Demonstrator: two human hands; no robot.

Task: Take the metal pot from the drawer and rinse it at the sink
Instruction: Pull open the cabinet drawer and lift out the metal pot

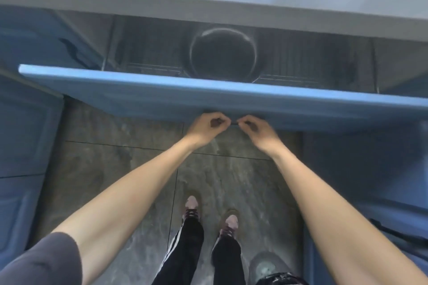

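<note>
Drawer (222, 102) stands open; room above the pot (222, 54) is clear from the front. The counter edge (208, 10) overhangs the drawer's rear. Both hands (209, 126) (257, 131) are closed on the handle (234, 124), below the front panel.

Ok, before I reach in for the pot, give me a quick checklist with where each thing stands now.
1. Drawer open enough to show the pot: ok.
2. Pot in sight, upright, mouth up: ok.
3. Nothing lying in or over the pot: ok, as far as the blur shows.
4. A hand free to lift: not ok; left hand and right hand are both on the drawer handle.
5. Pot's own handles: cannot tell.
6. Sink: cannot tell, out of view.
</note>
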